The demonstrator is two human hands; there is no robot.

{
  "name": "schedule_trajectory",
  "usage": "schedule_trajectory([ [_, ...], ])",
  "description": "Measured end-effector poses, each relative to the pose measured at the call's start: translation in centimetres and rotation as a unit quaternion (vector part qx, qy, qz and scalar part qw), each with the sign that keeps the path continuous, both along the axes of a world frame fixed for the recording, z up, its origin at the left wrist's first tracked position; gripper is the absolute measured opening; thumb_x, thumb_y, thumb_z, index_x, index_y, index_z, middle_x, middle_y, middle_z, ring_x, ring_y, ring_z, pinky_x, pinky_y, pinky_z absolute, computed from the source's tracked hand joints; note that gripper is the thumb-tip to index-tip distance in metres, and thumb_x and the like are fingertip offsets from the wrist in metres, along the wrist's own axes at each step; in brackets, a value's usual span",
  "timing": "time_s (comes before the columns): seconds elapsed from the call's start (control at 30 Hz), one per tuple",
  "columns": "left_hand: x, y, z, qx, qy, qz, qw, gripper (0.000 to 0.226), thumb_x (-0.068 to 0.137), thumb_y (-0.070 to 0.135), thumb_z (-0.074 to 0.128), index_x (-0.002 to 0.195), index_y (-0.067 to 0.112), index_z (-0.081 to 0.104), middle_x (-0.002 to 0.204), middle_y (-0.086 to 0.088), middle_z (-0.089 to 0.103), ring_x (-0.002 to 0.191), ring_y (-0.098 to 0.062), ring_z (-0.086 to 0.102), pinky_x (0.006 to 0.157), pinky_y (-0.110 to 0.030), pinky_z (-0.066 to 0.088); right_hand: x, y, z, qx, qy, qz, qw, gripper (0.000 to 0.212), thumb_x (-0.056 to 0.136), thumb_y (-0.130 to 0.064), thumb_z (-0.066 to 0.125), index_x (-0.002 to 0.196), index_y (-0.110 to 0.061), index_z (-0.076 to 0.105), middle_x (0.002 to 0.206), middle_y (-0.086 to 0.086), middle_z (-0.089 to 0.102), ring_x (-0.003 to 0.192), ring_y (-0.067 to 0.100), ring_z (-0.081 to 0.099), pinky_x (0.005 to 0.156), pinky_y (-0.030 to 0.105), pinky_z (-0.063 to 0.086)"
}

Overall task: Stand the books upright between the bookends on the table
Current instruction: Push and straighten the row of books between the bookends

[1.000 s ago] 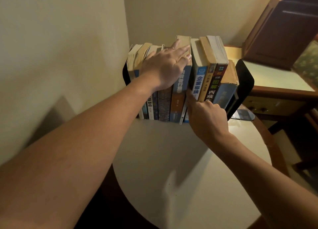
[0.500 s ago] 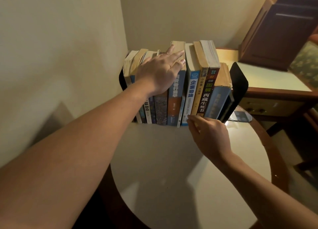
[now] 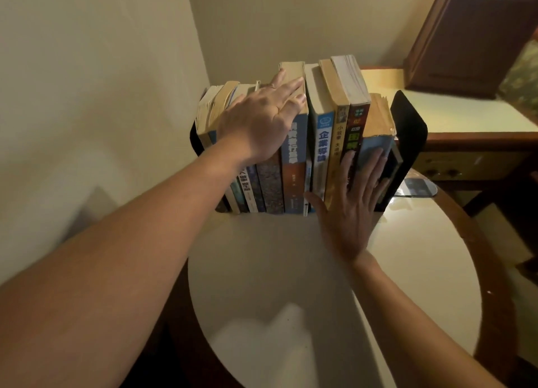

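Several books stand upright in a row at the back of the round white table, spines facing me. A black bookend closes the row on the right; another black bookend shows at the left end. My left hand lies flat with straight fingers on the tops of the left and middle books. My right hand presses flat, fingers spread, against the spines of the right-hand books, fingertips on the short blue book.
A wall corner stands right behind the books. A wooden desk with a pale top runs behind the table on the right, with a dark wooden cabinet on it. The table has a brown wooden rim.
My right hand has opened from curled fingers at the bottom of the spines to a flat palm pressed on the right-hand books. The left hand stays on top.
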State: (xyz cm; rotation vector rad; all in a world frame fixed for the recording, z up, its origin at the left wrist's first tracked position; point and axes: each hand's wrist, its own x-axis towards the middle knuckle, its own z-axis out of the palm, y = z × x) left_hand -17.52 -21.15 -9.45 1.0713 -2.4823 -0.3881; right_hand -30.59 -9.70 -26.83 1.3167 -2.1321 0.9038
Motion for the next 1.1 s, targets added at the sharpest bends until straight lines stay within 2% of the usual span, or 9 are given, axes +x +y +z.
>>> schedule_trajectory([
  [0.1, 0.0, -0.1, -0.1, -0.006, -0.002, 0.005, 1.0, 0.051, 0.104, 0.054, 0.02, 0.153, 0.048, 0.03, 0.166, 0.018, 0.013, 0.151, -0.014, 0.023, 0.12, -0.047, 0.02, -0.2, -0.5, -0.4, -0.003, -0.003, 0.005, 1.0, 0.101, 0.087, -0.064, 0.064, 0.155, -0.012, 0.011, 0.16, 0.033, 0.005, 0.151, 0.041, -0.009, 0.121, 0.062, 0.005],
  [0.3, 0.0, -0.1, -0.1, -0.006, 0.002, 0.006, 1.0, 0.049, 0.105, 0.053, 0.021, 0.153, 0.047, 0.03, 0.166, 0.019, 0.013, 0.151, -0.014, 0.022, 0.12, -0.046, 0.02, -0.3, -0.7, -0.6, -0.007, 0.0, 0.004, 1.0, 0.099, 0.088, -0.063, 0.063, 0.154, -0.01, 0.011, 0.16, 0.032, 0.004, 0.15, 0.04, -0.011, 0.121, 0.062, 0.005],
  [0.57, 0.0, -0.1, -0.2, -0.003, 0.007, 0.005, 1.0, 0.054, 0.101, 0.056, 0.019, 0.152, 0.048, 0.031, 0.166, 0.019, 0.013, 0.151, -0.014, 0.025, 0.119, -0.05, 0.024, 0.1, -0.7, -0.5, -0.003, -0.01, 0.004, 1.0, 0.099, 0.09, -0.058, 0.064, 0.154, -0.009, 0.006, 0.16, 0.031, 0.001, 0.15, 0.04, -0.01, 0.118, 0.066, 0.008],
  [0.77, 0.1, 0.1, 0.0, -0.002, 0.007, 0.001, 1.0, 0.058, 0.099, 0.061, 0.018, 0.153, 0.047, 0.03, 0.166, 0.018, 0.013, 0.149, -0.013, 0.027, 0.119, -0.05, 0.025, 0.8, -0.1, 0.3, -0.006, -0.028, 0.011, 1.0, 0.094, 0.092, -0.06, 0.061, 0.154, -0.008, 0.013, 0.161, 0.033, 0.005, 0.151, 0.043, -0.004, 0.119, 0.065, 0.008],
  [0.87, 0.3, 0.3, 0.2, -0.001, 0.004, -0.007, 1.0, 0.062, 0.096, 0.065, 0.018, 0.154, 0.046, 0.028, 0.167, 0.016, 0.012, 0.15, -0.013, 0.026, 0.121, -0.052, 0.022, 1.5, 1.2, 0.4, -0.034, -0.061, 0.039, 0.997, 0.094, 0.092, -0.057, 0.064, 0.155, -0.006, 0.016, 0.161, 0.032, 0.005, 0.152, 0.042, -0.002, 0.122, 0.059, 0.004],
  [0.97, 0.6, 0.0, 0.6, 0.044, 0.015, -0.027, 0.999, 0.063, 0.094, 0.066, 0.025, 0.154, 0.046, 0.03, 0.167, 0.016, 0.011, 0.152, -0.014, 0.021, 0.123, -0.052, 0.015, 2.2, 2.7, 0.3, -0.059, -0.079, 0.058, 0.993, 0.089, 0.094, -0.046, 0.066, 0.153, -0.002, 0.017, 0.16, 0.035, 0.003, 0.151, 0.045, -0.001, 0.122, 0.059, 0.005],
  [1.03, 1.1, -0.2, 1.2, 0.089, 0.058, -0.046, 0.993, 0.06, 0.096, 0.063, 0.033, 0.152, 0.043, 0.035, 0.166, 0.014, 0.015, 0.152, -0.014, 0.022, 0.124, -0.05, 0.014, 2.5, 3.3, 0.3, -0.077, -0.108, 0.057, 0.989, 0.085, 0.095, -0.041, 0.064, 0.153, -0.001, 0.016, 0.161, 0.034, 0.002, 0.151, 0.045, -0.002, 0.122, 0.059, 0.006],
  [1.1, 1.6, -0.6, 1.8, 0.094, 0.084, -0.06, 0.99, 0.054, 0.101, 0.052, 0.034, 0.152, 0.033, 0.04, 0.165, 0.008, 0.024, 0.149, -0.015, 0.028, 0.124, -0.038, 0.017, 2.6, 3.5, 0.5, -0.086, -0.144, 0.051, 0.984, 0.084, 0.096, -0.038, 0.061, 0.155, -0.001, 0.015, 0.162, 0.031, -0.001, 0.152, 0.043, -0.005, 0.122, 0.058, 0.005],
])
